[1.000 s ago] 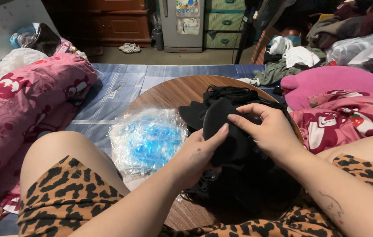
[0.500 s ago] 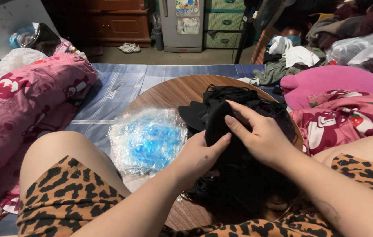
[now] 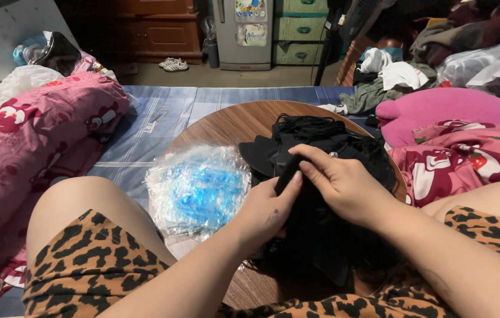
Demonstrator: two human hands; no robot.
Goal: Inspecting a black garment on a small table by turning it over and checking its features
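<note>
A heap of black fabric pieces [image 3: 332, 147] lies on a round wooden table [image 3: 226, 126] in front of me. My right hand [image 3: 344, 185] rests on top of the heap, its fingers curled around one black piece [image 3: 288, 171]. My left hand [image 3: 265, 215] meets it from below, thumb and fingers pinching the same piece. A crinkled stack of clear plastic bags with blue inside [image 3: 200, 188] sits on the table just left of my left hand.
My knees in leopard-print shorts [image 3: 91, 265] frame the table. A pink patterned bolster [image 3: 32, 135] lies to the left, pink bedding [image 3: 462, 153] to the right. A blue checked mat [image 3: 161, 115] runs toward a small fridge [image 3: 244, 32] and wooden drawers.
Both hands have shifted slightly left and toward me while working the black piece. My right hand's fingers have folded further over it. The plastic bags have not moved.
</note>
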